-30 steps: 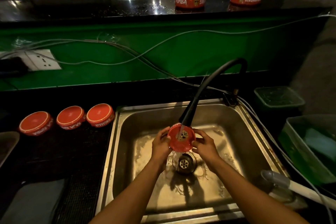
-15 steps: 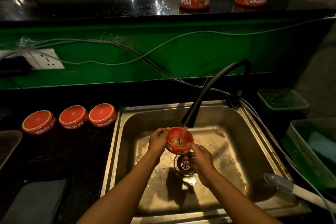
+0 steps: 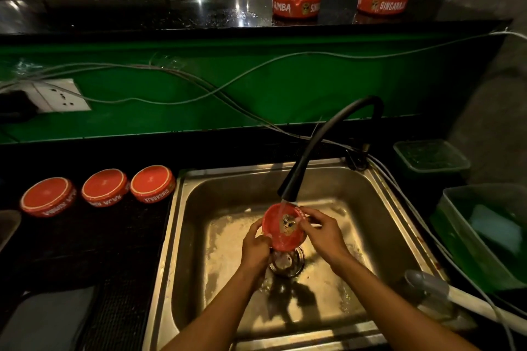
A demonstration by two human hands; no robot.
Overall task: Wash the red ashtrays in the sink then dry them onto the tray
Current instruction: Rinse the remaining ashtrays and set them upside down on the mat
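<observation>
Fingers grip ashtray beneath running faucet.

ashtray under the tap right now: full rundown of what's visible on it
The ashtray is red, round and glossy, with a pale face-like emblem in the middle of its bowl. It is tilted, bowl toward the camera, above the sink's drain. Water from the black faucet hits its upper rim. The left hand grips its lower left edge; the right hand pinches its right rim.
</observation>
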